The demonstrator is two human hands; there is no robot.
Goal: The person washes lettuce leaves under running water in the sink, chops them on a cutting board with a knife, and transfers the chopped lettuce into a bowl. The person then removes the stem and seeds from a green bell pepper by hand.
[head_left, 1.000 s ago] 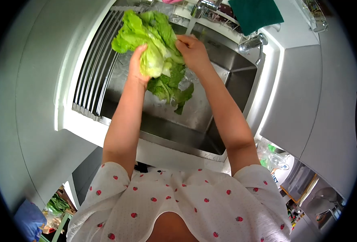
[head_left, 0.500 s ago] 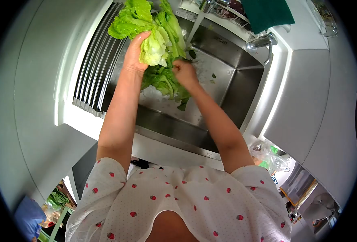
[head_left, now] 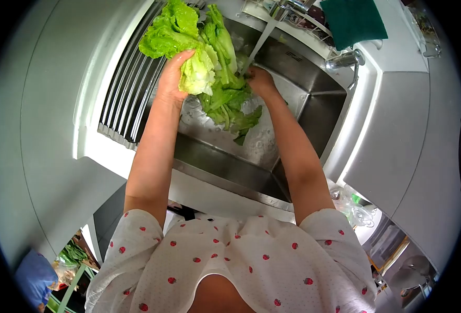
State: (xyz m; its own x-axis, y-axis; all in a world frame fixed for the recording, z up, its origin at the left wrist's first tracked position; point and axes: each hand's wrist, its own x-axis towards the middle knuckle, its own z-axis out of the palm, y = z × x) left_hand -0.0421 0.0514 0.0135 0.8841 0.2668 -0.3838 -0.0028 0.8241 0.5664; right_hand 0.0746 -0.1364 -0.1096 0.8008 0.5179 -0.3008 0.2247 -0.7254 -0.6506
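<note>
My left hand (head_left: 171, 79) is wrapped round a bunch of lettuce (head_left: 198, 72), its frilly green leaves spreading over the rack side of the sink. Loose lettuce leaves (head_left: 229, 101) lie on the bottom of the steel sink (head_left: 225, 181), to the right of the held bunch. My right hand (head_left: 260, 82) is low in the sink beside these leaves, close to the stream of water (head_left: 258, 46). Its fingers are curled and partly hidden, so what they hold, if anything, is unclear.
The running faucet (head_left: 281, 9) is at the back of the sink. A slatted metal rack (head_left: 131, 99) covers the left side. A green cloth (head_left: 354, 23) hangs at the back right, above a second chrome spout (head_left: 347, 60). A clear plastic bag (head_left: 353, 208) is at lower right.
My right hand has moved up and right, from the loose leaves to beside the water stream. The left hand still grips the lettuce. The view has shifted slightly.
</note>
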